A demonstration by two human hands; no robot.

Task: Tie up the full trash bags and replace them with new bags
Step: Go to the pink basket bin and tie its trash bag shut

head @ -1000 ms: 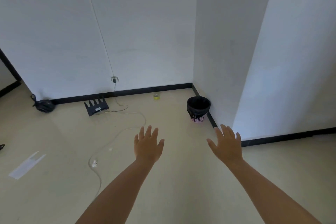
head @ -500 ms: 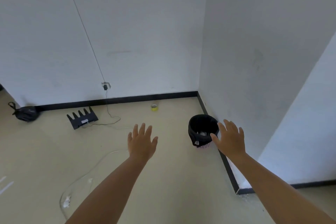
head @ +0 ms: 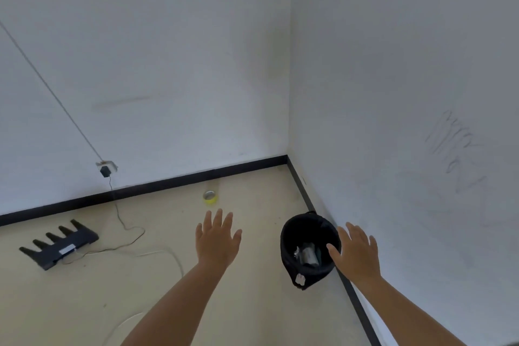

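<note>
A small trash bin (head: pixel 304 272) lined with a black bag stands on the floor against the right wall, close to the room's corner. Some light-coloured rubbish (head: pixel 307 254) shows inside it. My right hand (head: pixel 356 251) is stretched out with fingers spread, overlapping the bin's right rim in the view; I cannot tell whether it touches. To the left of the bin, my left hand (head: pixel 217 239) is also spread open and holds nothing.
A black router (head: pixel 60 246) lies on the floor at the left, with thin cables (head: pixel 126 233) running to a wall socket (head: pixel 106 167). A yellow tape roll (head: pixel 210 196) sits near the back wall. Black baseboard (head: pixel 196 174) lines both walls.
The view has come closer to the corner, so the bin now looks larger and its contents show. Both hands stay spread; the right one now overlaps the bin's rim.
</note>
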